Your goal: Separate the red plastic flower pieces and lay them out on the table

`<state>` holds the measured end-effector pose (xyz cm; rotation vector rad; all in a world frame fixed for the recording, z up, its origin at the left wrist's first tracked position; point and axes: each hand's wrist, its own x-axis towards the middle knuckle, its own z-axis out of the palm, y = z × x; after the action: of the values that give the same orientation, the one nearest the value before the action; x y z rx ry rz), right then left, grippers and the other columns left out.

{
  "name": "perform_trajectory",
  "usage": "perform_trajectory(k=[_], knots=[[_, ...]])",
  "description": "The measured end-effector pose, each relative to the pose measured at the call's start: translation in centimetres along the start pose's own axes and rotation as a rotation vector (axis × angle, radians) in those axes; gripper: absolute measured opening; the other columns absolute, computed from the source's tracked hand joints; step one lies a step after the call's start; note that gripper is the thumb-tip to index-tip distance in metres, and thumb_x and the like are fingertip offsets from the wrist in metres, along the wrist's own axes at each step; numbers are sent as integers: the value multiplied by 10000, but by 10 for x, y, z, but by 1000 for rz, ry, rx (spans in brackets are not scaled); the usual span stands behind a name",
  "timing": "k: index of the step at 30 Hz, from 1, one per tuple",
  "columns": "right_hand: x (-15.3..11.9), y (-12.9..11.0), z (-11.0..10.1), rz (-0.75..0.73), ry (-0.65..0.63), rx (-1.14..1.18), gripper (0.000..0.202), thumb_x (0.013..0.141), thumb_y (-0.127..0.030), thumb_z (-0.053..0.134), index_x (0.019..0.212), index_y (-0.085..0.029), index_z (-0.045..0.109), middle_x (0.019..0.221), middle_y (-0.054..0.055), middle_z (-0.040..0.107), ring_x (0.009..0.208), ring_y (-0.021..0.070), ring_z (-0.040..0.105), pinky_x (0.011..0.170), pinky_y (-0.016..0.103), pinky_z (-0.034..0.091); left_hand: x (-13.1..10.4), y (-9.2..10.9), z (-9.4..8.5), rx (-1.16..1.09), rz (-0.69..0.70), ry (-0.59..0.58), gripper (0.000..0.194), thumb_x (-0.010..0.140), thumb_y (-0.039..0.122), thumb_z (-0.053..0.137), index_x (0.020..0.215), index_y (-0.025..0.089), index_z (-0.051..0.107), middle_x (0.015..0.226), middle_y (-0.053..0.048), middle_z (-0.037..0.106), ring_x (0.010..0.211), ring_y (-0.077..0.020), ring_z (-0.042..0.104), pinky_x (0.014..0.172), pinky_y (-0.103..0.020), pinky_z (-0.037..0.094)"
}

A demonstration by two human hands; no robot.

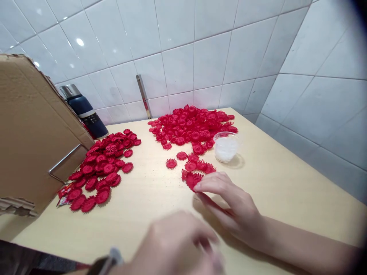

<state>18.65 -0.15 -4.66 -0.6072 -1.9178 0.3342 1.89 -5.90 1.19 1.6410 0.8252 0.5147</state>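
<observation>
My right hand [233, 204] pinches a red fringed disc [192, 181] between thumb and fingers, just above the table. Nearer the camera, my left hand [177, 242] is smeared by motion, its fingers curled toward the right; whether anything is between them cannot be made out. Beyond the right hand lie more red discs, spreading back into a large heap [195, 124]. A clear round tub [226, 148] with white contents stands at that heap's right front edge. A second heap of red discs [109, 168] lies on the left.
A cardboard box [37, 126] with a metal wire handle [65, 158] stands at the left of the pale table [286, 183]. Behind it leans a dark blue bottle [86, 112]. A metal strip [143, 95] rests against the tiled wall [177, 65].
</observation>
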Motion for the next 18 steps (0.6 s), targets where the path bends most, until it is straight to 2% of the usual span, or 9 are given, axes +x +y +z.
perform_trajectory(k=[1,2,3,4,8,10,14,16,18], knots=[[0,0,-1,3,28,8,310,774,-4,467,983,-229,511,807,39,631,772,197,585,696,363,460,6,3,-16,25,6,134,169,881,272,438,980,228,568,993,-43,591,931,-185,534,806,-300,445],[1,0,-1,2,49,16,317,771,3,468,979,-231,518,815,39,632,783,199,587,705,366,464,13,5,-30,76,16,408,117,857,268,487,914,215,575,895,-25,600,855,-169,546,774,-287,447],[2,0,-2,1,61,23,322,769,10,468,975,-232,524,815,38,632,789,198,587,711,368,468,22,4,-42,91,20,528,112,824,271,542,908,204,572,878,-20,599,828,-162,549,756,-281,450],[3,0,-3,-2,67,29,325,768,17,468,969,-232,527,809,36,629,788,195,584,714,367,470,30,3,-51,74,10,540,140,797,276,578,908,192,577,896,-26,600,832,-166,556,740,-281,459],[10,-2,-3,-15,62,74,308,765,37,461,928,-212,542,781,39,609,756,175,568,678,342,483,51,-11,-63,-164,-78,227,376,695,230,689,1044,193,556,1038,-66,580,857,-190,588,755,-345,498],[13,-4,-2,-13,38,107,279,764,33,460,881,-203,553,757,41,604,722,166,566,637,318,490,53,-18,-62,-252,-64,154,447,666,182,712,1081,217,549,1091,-61,563,863,-179,594,789,-351,493],[14,-6,6,49,-6,190,229,776,2,472,811,-204,566,725,35,616,680,153,572,601,294,499,50,-27,-61,-299,-15,129,328,694,140,685,1004,199,595,1020,-49,602,879,-174,591,782,-316,492],[12,-6,10,148,-2,237,196,775,-23,501,785,-206,570,718,30,624,672,154,579,606,298,502,49,-31,-61,-331,-2,135,292,694,134,684,968,186,599,985,-51,614,867,-179,598,761,-312,501],[11,-7,12,316,0,287,157,757,-52,544,758,-207,572,707,22,624,664,154,586,608,293,503,48,-35,-60,-371,4,172,366,670,106,700,999,202,573,999,-48,610,883,-180,600,774,-308,502]])
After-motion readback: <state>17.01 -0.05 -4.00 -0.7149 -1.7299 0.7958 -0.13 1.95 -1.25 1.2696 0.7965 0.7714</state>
